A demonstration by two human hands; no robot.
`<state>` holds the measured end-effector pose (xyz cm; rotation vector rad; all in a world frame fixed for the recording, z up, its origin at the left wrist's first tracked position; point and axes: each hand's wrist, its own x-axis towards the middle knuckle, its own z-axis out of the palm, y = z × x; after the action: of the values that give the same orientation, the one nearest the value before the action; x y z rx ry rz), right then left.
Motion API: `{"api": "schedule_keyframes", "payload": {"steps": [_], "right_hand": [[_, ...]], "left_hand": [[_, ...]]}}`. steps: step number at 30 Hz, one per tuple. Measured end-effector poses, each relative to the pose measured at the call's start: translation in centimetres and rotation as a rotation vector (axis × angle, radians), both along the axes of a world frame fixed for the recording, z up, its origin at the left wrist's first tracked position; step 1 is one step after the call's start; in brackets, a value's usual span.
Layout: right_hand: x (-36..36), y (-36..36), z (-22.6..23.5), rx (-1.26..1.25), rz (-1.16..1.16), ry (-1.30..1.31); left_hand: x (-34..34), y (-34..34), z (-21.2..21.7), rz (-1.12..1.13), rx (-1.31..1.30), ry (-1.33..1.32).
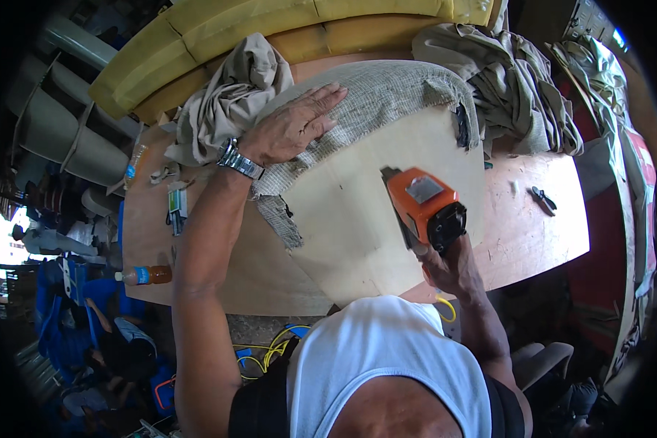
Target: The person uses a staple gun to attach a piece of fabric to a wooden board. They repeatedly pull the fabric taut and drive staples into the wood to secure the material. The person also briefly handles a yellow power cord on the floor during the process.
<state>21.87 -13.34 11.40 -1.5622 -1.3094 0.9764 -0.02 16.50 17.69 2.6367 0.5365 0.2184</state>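
Note:
My left hand [293, 125] lies flat with its fingers stretched out on a grey woven fabric [387, 91]. The fabric wraps over the curved far edge of a pale wooden panel [343, 219], and its frayed border runs across the panel's face. My right hand [456, 263] is wrapped round the handle of an orange and black staple gun [425, 208], held over the panel's right half. Its nose points toward the far side. Whether the nose touches the wood, I cannot tell. A watch sits on my left wrist.
The panel rests on a wooden table [540, 226]. Pliers [543, 201] lie at its right, a bottle of brown liquid [144, 275] at its left edge. Beige cloth [504, 80] is heaped on both sides. Behind stands yellow cushioning [270, 36]. A yellow hose [445, 308] hangs near my right forearm.

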Motion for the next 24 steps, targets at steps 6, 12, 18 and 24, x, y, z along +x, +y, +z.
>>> {"api": "schedule_keyframes", "payload": {"steps": [6, 12, 18, 24], "right_hand": [[-1.6, 5.0, 3.5, 0.230, -0.014, 0.006], [-2.8, 8.1, 5.2, 0.162, 0.032, 0.019], [-3.1, 8.6, 4.7, 0.063, 0.024, -0.077], [-3.5, 8.2, 4.5, 0.182, 0.031, -0.032]], "left_hand": [[-0.4, 0.0, 0.1, -0.038, 0.029, -0.046], [-0.8, 0.3, -0.8, -0.060, 0.115, -0.084], [-0.9, 0.3, -1.2, -0.037, 0.107, -0.097], [-1.3, 0.3, -1.1, 0.028, 0.008, -0.132]]}}
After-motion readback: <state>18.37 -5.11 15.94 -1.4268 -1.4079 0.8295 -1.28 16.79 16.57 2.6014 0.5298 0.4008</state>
